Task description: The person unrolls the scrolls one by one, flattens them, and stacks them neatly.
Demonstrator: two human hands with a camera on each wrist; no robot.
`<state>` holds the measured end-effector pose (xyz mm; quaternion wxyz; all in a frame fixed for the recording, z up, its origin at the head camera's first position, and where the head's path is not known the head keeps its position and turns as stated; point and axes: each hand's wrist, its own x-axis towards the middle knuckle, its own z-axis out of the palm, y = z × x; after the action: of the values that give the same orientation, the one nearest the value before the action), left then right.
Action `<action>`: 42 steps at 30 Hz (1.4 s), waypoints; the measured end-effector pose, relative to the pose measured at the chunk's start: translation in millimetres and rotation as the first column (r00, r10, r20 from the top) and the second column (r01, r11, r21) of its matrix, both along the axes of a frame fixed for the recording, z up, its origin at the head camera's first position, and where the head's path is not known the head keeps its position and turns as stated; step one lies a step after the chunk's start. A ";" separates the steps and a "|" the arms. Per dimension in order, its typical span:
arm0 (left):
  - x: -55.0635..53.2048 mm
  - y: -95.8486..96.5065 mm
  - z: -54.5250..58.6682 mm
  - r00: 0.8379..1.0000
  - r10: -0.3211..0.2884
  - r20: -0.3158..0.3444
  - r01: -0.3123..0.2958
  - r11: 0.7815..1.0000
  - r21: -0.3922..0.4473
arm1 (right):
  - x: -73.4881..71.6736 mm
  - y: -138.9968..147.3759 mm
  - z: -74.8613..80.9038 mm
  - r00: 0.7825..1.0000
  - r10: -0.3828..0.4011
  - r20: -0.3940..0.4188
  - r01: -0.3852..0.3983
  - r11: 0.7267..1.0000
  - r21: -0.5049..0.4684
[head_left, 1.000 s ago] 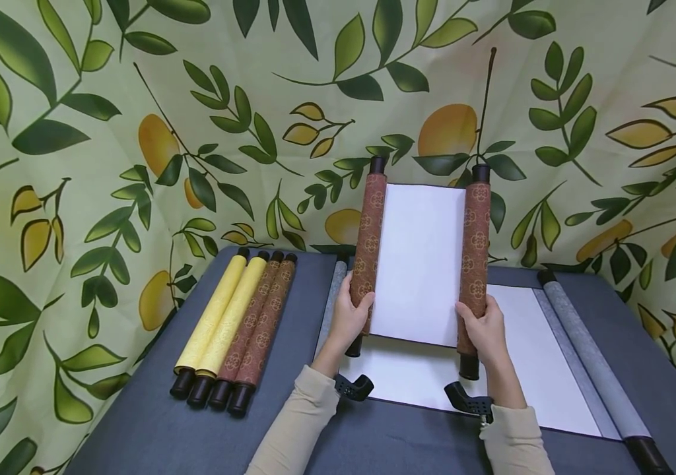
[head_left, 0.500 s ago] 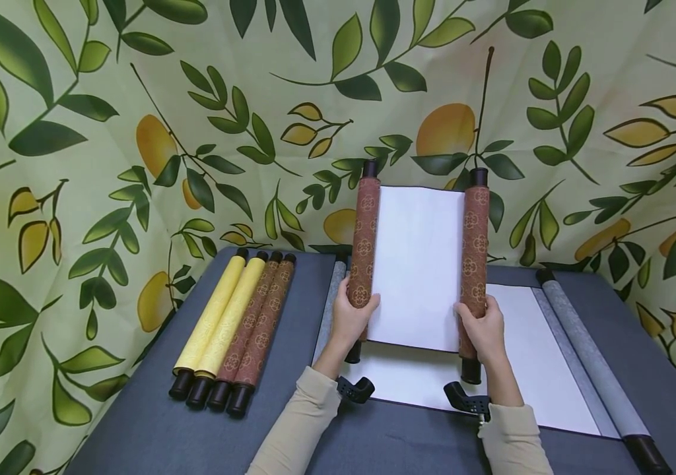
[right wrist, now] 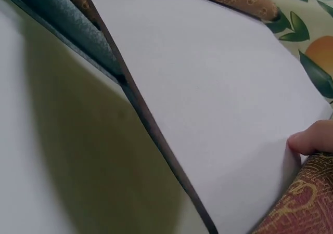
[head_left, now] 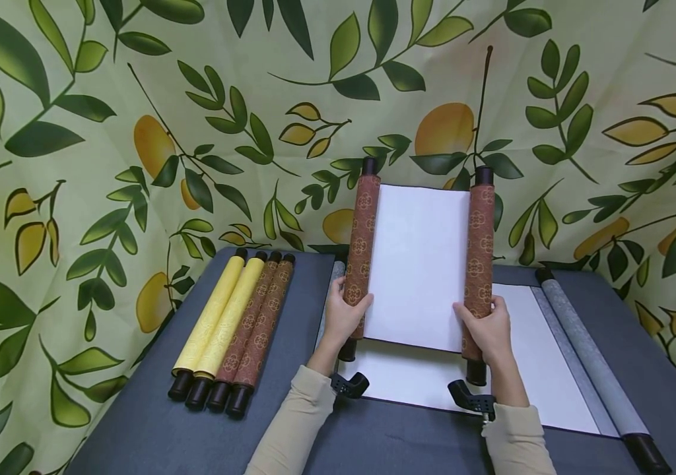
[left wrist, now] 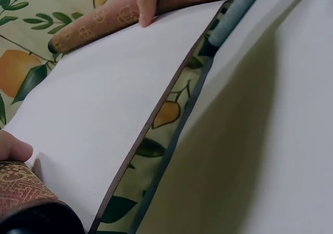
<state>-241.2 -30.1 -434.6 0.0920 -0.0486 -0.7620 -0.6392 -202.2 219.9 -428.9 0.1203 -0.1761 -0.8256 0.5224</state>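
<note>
A reddish-brown hanging scroll (head_left: pixel 418 264) with gold floral pattern and black end knobs is held upright, partly unrolled, a blank white sheet between its two rolls. My left hand (head_left: pixel 345 315) grips the left roll (head_left: pixel 363 244) near its lower end, its thumb (left wrist: pixel 15 148) lying on the white sheet's edge. The lower part of the right roll (head_left: pixel 478 257) is gripped by my right hand (head_left: pixel 488 328), whose thumb (right wrist: pixel 312 138) also presses at the sheet. Fingers behind both rolls are mostly hidden. Below hangs a grey scroll (head_left: pixel 534 369), spread open on the table and partly covered by the held one.
On the left of the grey table (head_left: pixel 136 422) several rolled scrolls lie side by side: yellow scrolls (head_left: pixel 210 316) and reddish-brown scrolls (head_left: pixel 267 323). The grey scroll's right roll (head_left: pixel 596 356) lies along the right side. A leaf-patterned cloth (head_left: pixel 243 39) stands behind the table.
The two rolls have moved apart, the left one leftward and the right one slightly rightward. More white sheet shows between them. Both hands keep their grip.
</note>
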 end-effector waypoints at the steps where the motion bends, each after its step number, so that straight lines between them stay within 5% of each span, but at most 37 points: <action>1: 0.0 -0.5 0.4 1.000 -0.007 -0.001 0.007 1.000 0.001 | -0.1 0.7 -0.1 1.000 -0.004 -0.003 0.004 1.000 0.000; 8: -1.3 -4.7 0.5 1.000 -0.028 -0.006 0.028 1.000 -0.005 | -0.4 3.3 0.3 0.999 0.002 -0.034 -0.002 1.000 -0.006; 25: -5.5 -21.4 6.0 0.997 -0.074 0.013 0.074 0.996 -0.042 | 4.7 11.1 9.9 1.000 0.005 0.031 -0.004 0.999 -0.040; 32: -5.4 -17.0 5.4 0.994 -0.113 0.009 0.113 0.992 -0.048 | 2.3 8.9 6.4 0.999 0.009 -0.035 -0.012 0.996 -0.089; 42: -4.3 -12.3 2.0 0.996 0.088 0.010 -0.085 0.983 -0.162 | -2.8 9.5 -2.6 0.999 -0.045 -0.031 0.045 0.999 -0.006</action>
<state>-245.6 -42.4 -432.6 0.1087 -0.0171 -0.8134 -0.5712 -205.0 229.3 -431.4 0.1445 -0.1866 -0.8181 0.5245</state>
